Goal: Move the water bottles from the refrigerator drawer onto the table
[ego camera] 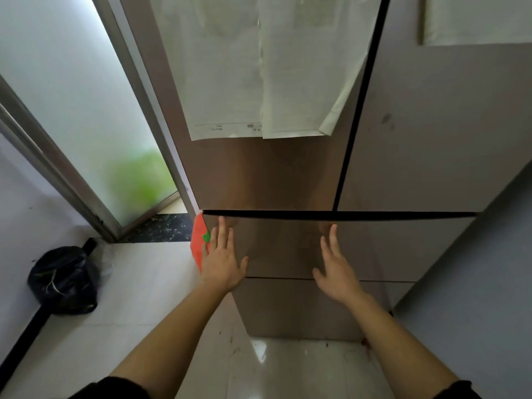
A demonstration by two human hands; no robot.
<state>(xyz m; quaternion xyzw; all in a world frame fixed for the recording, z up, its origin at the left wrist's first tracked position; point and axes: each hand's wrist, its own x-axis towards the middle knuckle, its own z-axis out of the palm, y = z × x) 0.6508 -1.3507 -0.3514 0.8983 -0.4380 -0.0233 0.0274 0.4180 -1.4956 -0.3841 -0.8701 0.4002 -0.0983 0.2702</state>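
Fingers (221, 230) on both your hands are straight and loose, grasping nothing: left hand (223, 257) and right hand (336, 267) sit flat at the refrigerator drawer (288, 249) front, which looks shut, so the water bottles are presumably hidden behind it, and the table isn't in the head view either. Risk imo: flat palms get no purchase on that smooth panel, so you'd slip unless you hook the dark gap (359, 216) along its top edge
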